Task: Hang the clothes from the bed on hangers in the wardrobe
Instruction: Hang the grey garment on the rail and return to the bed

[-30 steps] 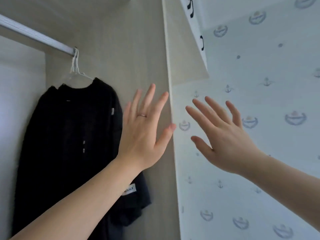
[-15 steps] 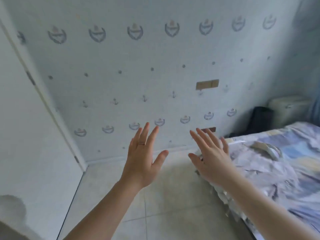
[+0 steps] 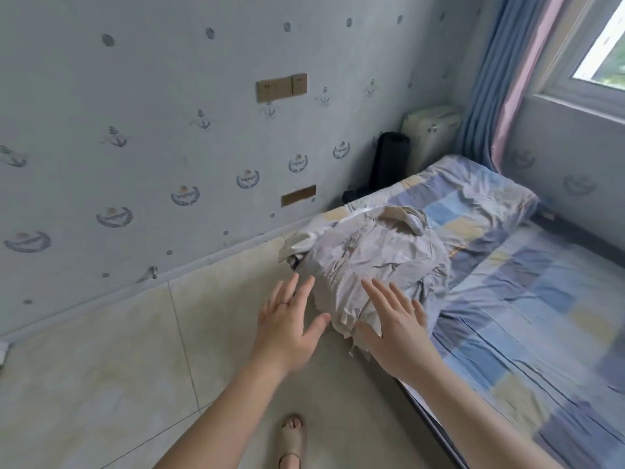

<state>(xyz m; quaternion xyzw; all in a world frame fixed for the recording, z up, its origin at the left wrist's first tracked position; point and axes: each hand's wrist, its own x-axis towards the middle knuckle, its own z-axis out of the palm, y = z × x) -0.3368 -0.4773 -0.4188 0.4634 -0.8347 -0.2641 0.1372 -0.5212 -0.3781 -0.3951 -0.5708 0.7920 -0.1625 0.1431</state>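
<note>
A crumpled pale grey shirt (image 3: pixel 375 255) with a collar lies in a heap at the corner of the bed (image 3: pixel 527 299), on top of other white cloth (image 3: pixel 297 240). My left hand (image 3: pixel 287 324) is stretched out with spread fingers over the floor, just left of the heap. My right hand (image 3: pixel 395 324) reaches out with straight fingers over the heap's near edge; whether it touches the cloth I cannot tell. Both hands hold nothing. The wardrobe and hangers are out of view.
The bed has a blue and yellow patchwork sheet. Pale tiled floor (image 3: pixel 118 367) spreads to the left. A papered wall with sockets (image 3: pixel 281 88) stands behind. A black roll (image 3: pixel 389 160) and a white case (image 3: pixel 429 133) fill the far corner by the blue curtain (image 3: pixel 490 79). My sandalled foot (image 3: pixel 292 438) is below.
My view has swung from the wardrobe with the hung black garment, past the wall, to the bed. Both open hands have come down toward the heap of clothes.
</note>
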